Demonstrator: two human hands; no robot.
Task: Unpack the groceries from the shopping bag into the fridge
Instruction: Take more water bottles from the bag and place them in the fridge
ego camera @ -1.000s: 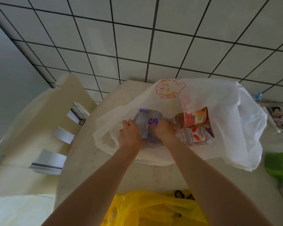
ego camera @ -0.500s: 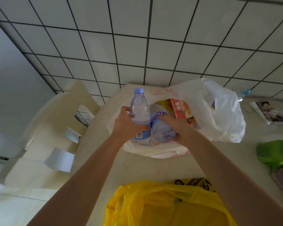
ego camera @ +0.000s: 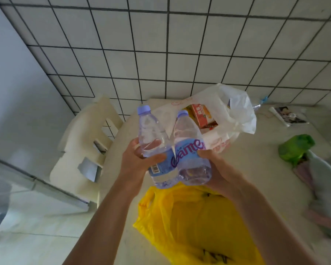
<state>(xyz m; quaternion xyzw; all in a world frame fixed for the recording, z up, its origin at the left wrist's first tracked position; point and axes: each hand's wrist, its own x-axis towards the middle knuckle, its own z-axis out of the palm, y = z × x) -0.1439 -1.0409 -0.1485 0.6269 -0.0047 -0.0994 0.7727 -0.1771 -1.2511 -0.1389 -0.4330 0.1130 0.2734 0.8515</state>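
I hold two clear water bottles with pale purple caps above the table, side by side and touching. My left hand point(ego camera: 137, 162) grips the left bottle point(ego camera: 151, 142) around its middle. My right hand point(ego camera: 216, 169) grips the right bottle point(ego camera: 189, 150), which bears a blue and purple label. Behind them the white shopping bag point(ego camera: 233, 113) lies open on the cream table point(ego camera: 256, 169). An orange carton point(ego camera: 201, 114) and other packets show inside the bag. No fridge is in view.
A yellow plastic bag point(ego camera: 195, 226) lies on the table just below my hands. A cream plastic chair point(ego camera: 84, 146) stands at the table's left. A green bag point(ego camera: 294, 148) and cloth lie at the right edge. Tiled wall rises behind.
Both hands lifted the two bottles out of the white bag and drew them toward me, above the yellow bag. The white bag has sagged.
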